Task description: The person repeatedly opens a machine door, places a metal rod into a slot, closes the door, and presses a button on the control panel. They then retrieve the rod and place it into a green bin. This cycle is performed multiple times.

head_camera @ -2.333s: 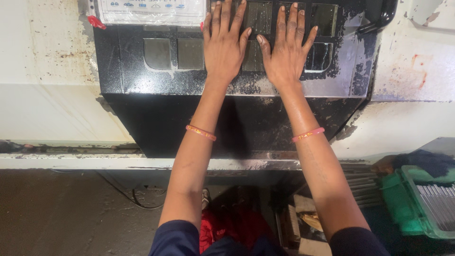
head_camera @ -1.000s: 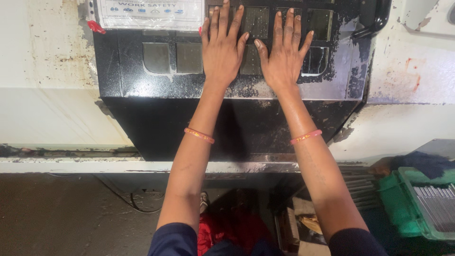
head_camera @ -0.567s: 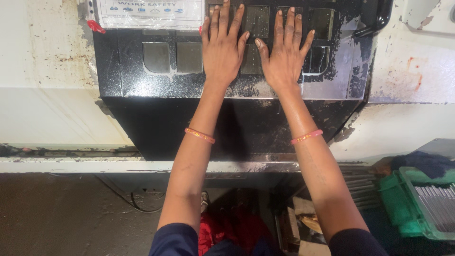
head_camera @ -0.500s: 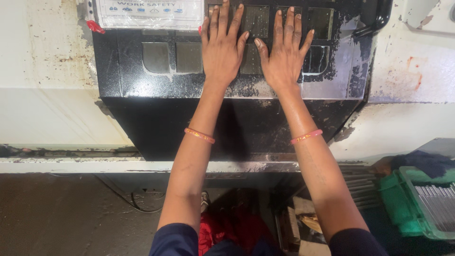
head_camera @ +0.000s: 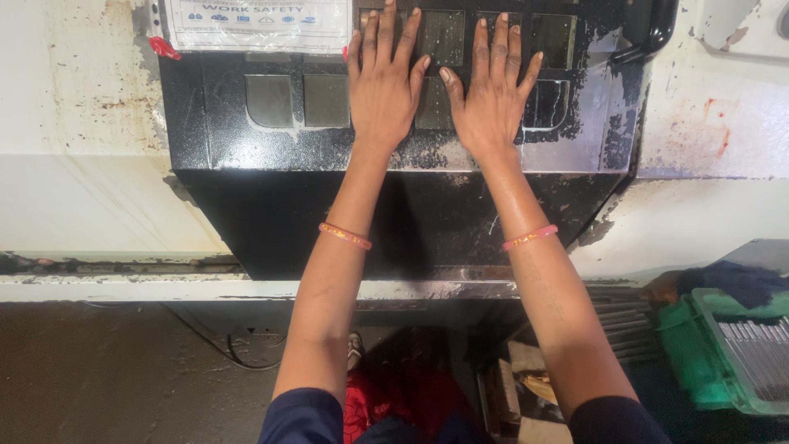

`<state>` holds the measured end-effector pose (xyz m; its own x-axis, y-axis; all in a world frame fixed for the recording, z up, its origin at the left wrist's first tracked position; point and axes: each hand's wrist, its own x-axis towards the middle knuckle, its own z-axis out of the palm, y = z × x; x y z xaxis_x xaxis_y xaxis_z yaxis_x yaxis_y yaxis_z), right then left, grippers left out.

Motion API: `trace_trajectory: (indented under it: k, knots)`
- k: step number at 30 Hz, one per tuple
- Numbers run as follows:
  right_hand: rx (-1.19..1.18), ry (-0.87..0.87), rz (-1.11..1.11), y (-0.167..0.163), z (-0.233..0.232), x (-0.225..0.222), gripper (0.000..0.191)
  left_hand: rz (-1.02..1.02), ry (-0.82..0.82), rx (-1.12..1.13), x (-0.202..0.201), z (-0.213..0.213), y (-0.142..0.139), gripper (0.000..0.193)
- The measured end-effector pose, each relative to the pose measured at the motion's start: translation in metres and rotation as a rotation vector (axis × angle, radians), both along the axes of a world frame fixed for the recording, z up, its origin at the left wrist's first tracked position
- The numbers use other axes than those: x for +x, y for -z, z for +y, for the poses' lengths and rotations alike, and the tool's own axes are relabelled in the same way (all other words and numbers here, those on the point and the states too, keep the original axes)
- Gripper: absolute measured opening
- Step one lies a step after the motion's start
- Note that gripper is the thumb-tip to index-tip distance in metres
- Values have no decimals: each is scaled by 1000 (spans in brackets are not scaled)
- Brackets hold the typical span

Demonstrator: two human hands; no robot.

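Both my hands lie flat, palms down, on the sloped black panel (head_camera: 246, 148) of a white machine. My left hand (head_camera: 385, 78) rests with fingers spread over small square windows in the panel. My right hand (head_camera: 491, 90) lies close beside it, fingers also apart, thumbs nearly touching. Neither hand holds anything. Each forearm wears a thin orange-pink band. The panel's paint is chipped and worn around the hands.
A laminated white sheet (head_camera: 259, 23) is taped at the panel's upper left. A black handle (head_camera: 649, 37) sits at the upper right. A green crate (head_camera: 727, 349) with metal parts stands at the lower right. Cables (head_camera: 234, 349) lie on the dark floor below.
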<state>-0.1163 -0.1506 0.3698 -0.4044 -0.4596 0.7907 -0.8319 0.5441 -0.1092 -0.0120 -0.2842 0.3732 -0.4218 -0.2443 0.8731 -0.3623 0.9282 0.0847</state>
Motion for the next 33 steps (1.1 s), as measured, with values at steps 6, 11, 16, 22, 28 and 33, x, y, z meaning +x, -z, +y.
trace_trajectory:
  k: [6, 11, 16, 22, 28, 33]
  knots:
    - [-4, -5, -7, 0, 1, 1, 79, -5, 2, 6, 1, 1, -1, 54]
    - [-5, -7, -8, 0, 1, 1, 79, -5, 1, 6, 1, 1, -1, 55]
    - [1, 5, -8, 2, 0, -1, 79, -7, 3, 12, 0, 1, 0, 56]
    - [-3, 3, -4, 5, -2, -4, 79, -4, -10, 4, -2, -1, 2, 56]
    - [-3, 2, 3, 5, -2, -4, 78, 3, -14, -6, -3, -1, 3, 56]
    - [-2, -3, 1, 5, -1, -6, 78, -7, -5, 9, -3, -1, 2, 56]
